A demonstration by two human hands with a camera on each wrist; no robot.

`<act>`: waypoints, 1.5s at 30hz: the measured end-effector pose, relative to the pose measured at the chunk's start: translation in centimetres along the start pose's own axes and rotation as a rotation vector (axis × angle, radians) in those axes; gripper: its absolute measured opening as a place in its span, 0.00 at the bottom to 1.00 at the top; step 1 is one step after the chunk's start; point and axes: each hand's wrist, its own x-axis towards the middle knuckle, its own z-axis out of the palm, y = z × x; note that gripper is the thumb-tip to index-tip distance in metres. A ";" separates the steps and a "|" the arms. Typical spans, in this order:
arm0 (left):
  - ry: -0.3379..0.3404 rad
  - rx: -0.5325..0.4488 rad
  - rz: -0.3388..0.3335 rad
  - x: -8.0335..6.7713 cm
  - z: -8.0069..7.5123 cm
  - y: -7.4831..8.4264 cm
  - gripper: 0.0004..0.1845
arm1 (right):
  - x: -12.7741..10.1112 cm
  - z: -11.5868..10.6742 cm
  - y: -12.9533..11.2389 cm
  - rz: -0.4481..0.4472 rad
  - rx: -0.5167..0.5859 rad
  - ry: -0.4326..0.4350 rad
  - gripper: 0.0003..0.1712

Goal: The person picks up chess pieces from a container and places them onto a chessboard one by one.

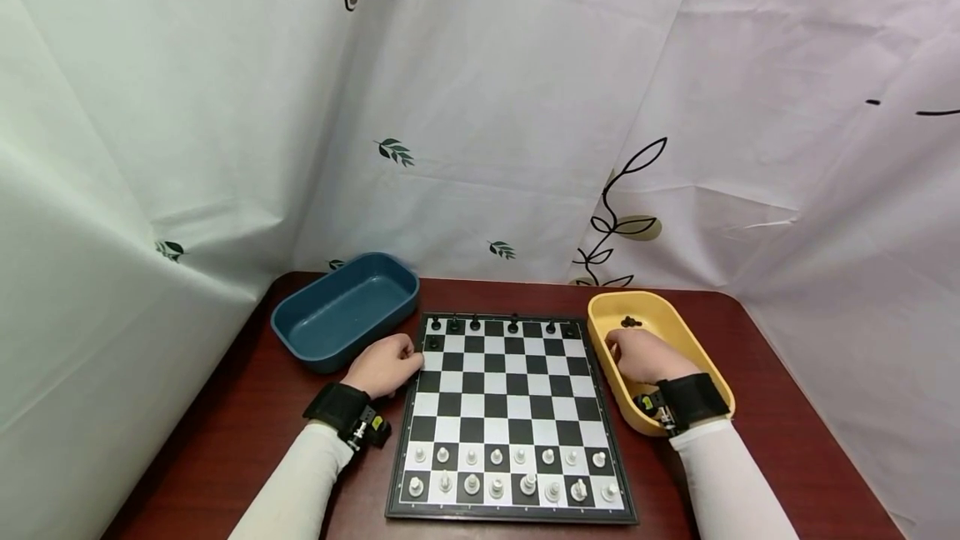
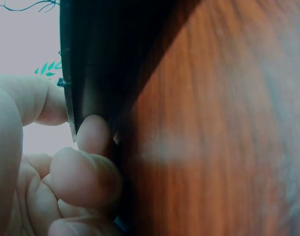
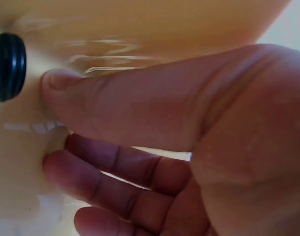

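A black-and-white chessboard [image 1: 510,407] lies in the middle of the table. White pieces [image 1: 510,473] fill its two near rows, and several black pieces [image 1: 495,326] stand on the far row. My left hand [image 1: 401,359] sits at the board's far left edge beside a black pawn [image 1: 433,342]. Its thumb lies on the board's edge [image 2: 91,73], with curled fingers [image 2: 86,182] against the edge. My right hand [image 1: 622,352] is inside the yellow tray [image 1: 678,332]. Its thumb and fingers [image 3: 101,169] stretch toward a black piece [image 3: 7,66] and hold nothing.
A dark blue tray [image 1: 341,311] stands at the back left of the reddish-brown table [image 1: 247,407], close to my left hand. A few black pieces [image 1: 632,322] lie at the yellow tray's far end. White printed curtains enclose the table on three sides.
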 end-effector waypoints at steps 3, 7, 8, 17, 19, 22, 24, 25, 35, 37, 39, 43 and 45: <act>0.000 -0.001 0.000 -0.1 0.0 0.0 0.12 | 0.0 0.1 0.0 -0.014 0.003 0.009 0.12; -0.002 0.001 -0.005 0.0 0.0 -0.1 0.12 | 0.0 0.2 0.0 -0.023 0.011 0.012 0.13; -0.001 0.000 -0.005 0.0 0.0 -0.1 0.12 | 0.0 0.2 -0.1 -0.027 0.009 0.015 0.13; 0.002 0.002 -0.009 -0.1 -0.1 0.1 0.12 | -0.2 0.0 -0.3 0.004 0.007 0.017 0.07; 0.004 0.004 -0.009 -0.1 0.0 0.1 0.12 | -0.2 -0.1 -0.3 0.014 0.006 0.016 0.06; 0.003 0.003 -0.009 -0.1 0.0 0.1 0.12 | -0.2 -0.1 -0.4 0.017 0.001 0.020 0.05; 0.001 0.001 -0.008 -0.2 -0.1 0.1 0.12 | -0.2 -0.1 -0.4 0.013 -0.003 0.023 0.06; 0.000 -0.001 -0.009 -0.1 -0.1 0.1 0.12 | -0.2 -0.1 -0.3 0.008 -0.006 0.026 0.07; -0.001 0.004 -0.019 -0.1 -0.1 0.2 0.12 | -0.5 -0.4 0.5 -0.044 0.028 0.194 0.07; 0.000 0.008 -0.018 -0.1 -0.1 0.2 0.12 | -0.7 -0.8 0.6 -0.050 0.030 0.239 0.08; 0.001 0.011 -0.017 0.0 -0.1 0.3 0.12 | -0.8 -1.2 0.7 -0.054 0.024 0.282 0.08; 0.004 0.011 -0.010 0.0 -0.1 0.2 0.12 | -1.2 -2.3 0.1 -0.033 0.016 0.341 0.05; 0.007 0.010 -0.007 0.0 -0.1 0.1 0.12 | -1.2 -2.8 -0.5 -0.033 0.009 0.372 0.06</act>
